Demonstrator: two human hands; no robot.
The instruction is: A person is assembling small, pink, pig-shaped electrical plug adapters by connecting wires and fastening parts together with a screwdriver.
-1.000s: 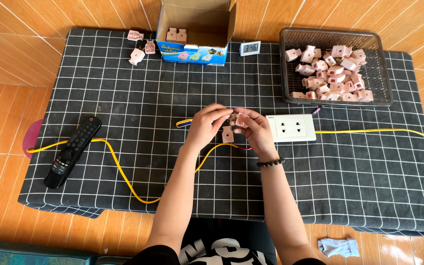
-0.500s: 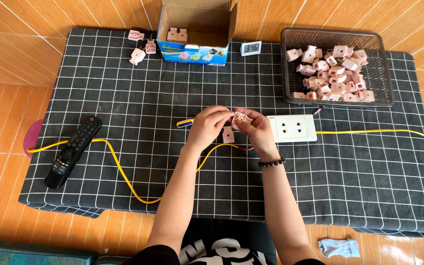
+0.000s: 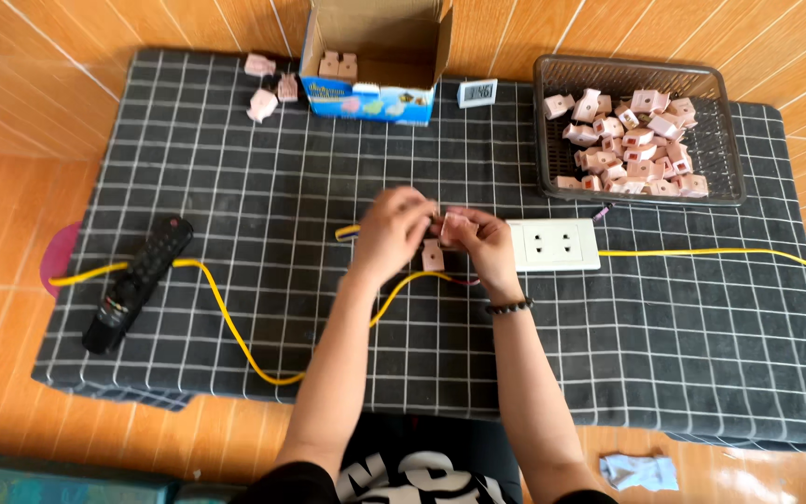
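Left hand (image 3: 392,229) and right hand (image 3: 479,245) fingers clamped on 1 small pink plastic block (image 3: 453,227); looks light, rigid. Best pinched on flat sides.

One head-worn camera looks steeply down from above the counter's (image 3: 188,177) near edge, facing its far edge, high enough to take in the whole counter and surrounding floor.

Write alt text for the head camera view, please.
Two hands, left hand and right hand, hold a small pink block above a checked cloth. Nearby lie a white socket strip, yellow cable, remote, basket of pink blocks.
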